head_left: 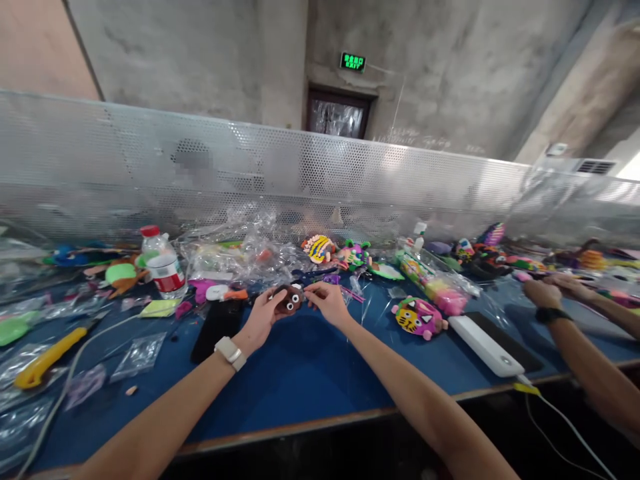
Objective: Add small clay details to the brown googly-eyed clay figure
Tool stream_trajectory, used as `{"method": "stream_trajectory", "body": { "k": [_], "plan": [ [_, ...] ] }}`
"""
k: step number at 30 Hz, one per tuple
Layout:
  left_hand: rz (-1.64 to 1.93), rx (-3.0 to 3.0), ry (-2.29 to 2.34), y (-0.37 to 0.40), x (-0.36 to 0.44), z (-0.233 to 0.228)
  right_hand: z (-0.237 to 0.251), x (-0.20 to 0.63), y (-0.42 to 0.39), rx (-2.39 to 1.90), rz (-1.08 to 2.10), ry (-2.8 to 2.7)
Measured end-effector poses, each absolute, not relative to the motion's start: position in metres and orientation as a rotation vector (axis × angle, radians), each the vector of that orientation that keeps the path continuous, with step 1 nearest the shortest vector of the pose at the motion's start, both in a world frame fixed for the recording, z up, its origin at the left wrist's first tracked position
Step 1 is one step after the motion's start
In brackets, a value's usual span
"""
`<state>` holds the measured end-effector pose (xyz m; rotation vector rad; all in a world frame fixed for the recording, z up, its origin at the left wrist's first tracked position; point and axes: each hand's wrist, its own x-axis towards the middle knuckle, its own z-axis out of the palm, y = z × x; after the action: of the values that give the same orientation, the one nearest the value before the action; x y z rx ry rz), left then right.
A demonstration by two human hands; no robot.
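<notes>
Figure: brown clay piece [289,299] with white eyes, held above the blue table [300,380], centre of view.
Left hand [263,319]: grips the figure from 8 o'clock, fingers curled round it; pale watch on the wrist.
Right hand [327,300]: fingertips pinch the figure's edge at 3 o'clock.
Bottle [163,267]: upright, at 10 o'clock.
Pink cat [417,317]: flat, at 3 o'clock.
Co-worker's hands [543,292]: far right.
</notes>
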<state>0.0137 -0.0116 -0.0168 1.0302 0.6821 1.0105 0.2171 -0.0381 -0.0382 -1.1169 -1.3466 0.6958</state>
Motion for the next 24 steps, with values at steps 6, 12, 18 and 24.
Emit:
{"method": "stream_trajectory", "body": {
  "k": [6,12,18,24],
  "plan": [
    [1.013,1.065,0.690,-0.0106,0.0145,-0.0204,-0.0398,0.2182,-0.0378,-1.107,0.715,-1.366],
    [1.029,1.092,0.700,-0.0104,0.0148,-0.0227,-0.0406,0.2184,-0.0384,-1.119,0.707,-1.405],
    [1.043,1.107,0.730,-0.0132,0.0153,-0.0224,-0.0422,0.2180,-0.0404,-1.110,0.727,-1.409],
    [1.040,1.117,0.757,-0.0148,0.0162,-0.0225,-0.0427,0.2214,-0.0416,-1.124,0.718,-1.383]
  ]
}}
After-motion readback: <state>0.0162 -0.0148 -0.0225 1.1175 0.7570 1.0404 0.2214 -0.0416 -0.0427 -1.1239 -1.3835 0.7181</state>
